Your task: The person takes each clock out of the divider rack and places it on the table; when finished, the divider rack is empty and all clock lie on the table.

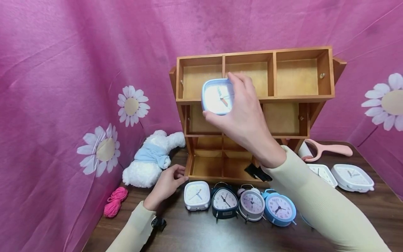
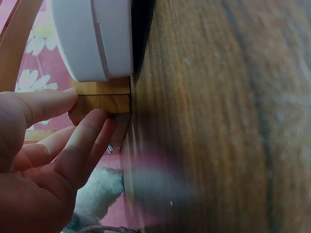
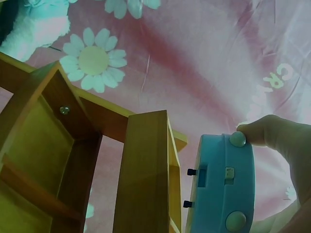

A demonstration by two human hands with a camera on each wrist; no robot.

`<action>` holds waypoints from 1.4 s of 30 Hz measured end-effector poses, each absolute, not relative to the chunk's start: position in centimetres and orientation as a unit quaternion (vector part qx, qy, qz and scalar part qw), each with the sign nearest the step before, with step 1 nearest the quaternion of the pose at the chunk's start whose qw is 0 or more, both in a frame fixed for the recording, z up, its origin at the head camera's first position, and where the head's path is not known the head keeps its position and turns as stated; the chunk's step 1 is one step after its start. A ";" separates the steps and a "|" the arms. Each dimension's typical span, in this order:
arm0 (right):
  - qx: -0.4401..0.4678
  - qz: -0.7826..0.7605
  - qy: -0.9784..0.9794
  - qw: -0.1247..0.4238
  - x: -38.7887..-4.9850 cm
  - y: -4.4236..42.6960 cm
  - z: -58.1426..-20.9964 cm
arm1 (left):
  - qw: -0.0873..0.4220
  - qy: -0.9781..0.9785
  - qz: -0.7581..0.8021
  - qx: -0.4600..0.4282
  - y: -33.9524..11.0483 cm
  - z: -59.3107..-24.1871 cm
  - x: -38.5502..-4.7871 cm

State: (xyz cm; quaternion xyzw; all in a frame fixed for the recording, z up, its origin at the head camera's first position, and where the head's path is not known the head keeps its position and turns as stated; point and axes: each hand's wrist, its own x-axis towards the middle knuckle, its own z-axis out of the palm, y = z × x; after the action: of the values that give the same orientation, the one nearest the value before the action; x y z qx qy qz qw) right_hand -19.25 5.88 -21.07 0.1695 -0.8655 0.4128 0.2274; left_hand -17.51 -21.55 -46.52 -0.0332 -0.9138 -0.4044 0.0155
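A blue square alarm clock [image 1: 215, 94] with a glare-whitened face is held by my right hand [image 1: 248, 112] in front of the wooden shelf [image 1: 302, 97], near its top tier. In the right wrist view the clock's blue side [image 3: 214, 160] shows round feet and two dark knobs, and a gap separates it from the tier. My left hand [image 1: 165, 185] pinches the shelf's lower left front corner [image 2: 104, 103] between thumb and fingers. Just right of that hand stands a white square alarm clock [image 1: 197, 196].
Along the front of the shelf stand a black triangular clock [image 1: 225, 202], a grey twin-bell clock [image 1: 252, 205] and a blue one [image 1: 280, 210]. White clocks [image 1: 352, 177] and a pink-handled roller [image 1: 337, 149] lie right. A white plush toy [image 1: 143, 171] and pink yarn [image 1: 115, 202] lie left.
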 end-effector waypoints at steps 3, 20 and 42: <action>0.168 0.414 -0.865 0.230 -18.8 6.6 -21.5 | 0.014 -0.915 -0.402 -0.028 -21.5 -46.5 -17.5; 0.187 0.379 -0.872 0.248 -16.0 11.0 -23.5 | 0.016 -0.916 -0.400 -0.029 -21.5 -46.6 -17.4; 0.168 0.343 -0.890 0.248 -14.1 18.7 -26.2 | 0.015 -0.915 -0.402 -0.035 -21.7 -46.6 -17.5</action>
State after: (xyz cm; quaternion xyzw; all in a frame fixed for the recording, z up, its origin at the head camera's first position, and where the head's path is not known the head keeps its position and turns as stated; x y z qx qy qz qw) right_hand -14.06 18.69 -26.17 0.1677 -0.8902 0.3434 0.2479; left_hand -17.50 -21.73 -46.58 -0.0354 -0.9148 -0.4021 0.0154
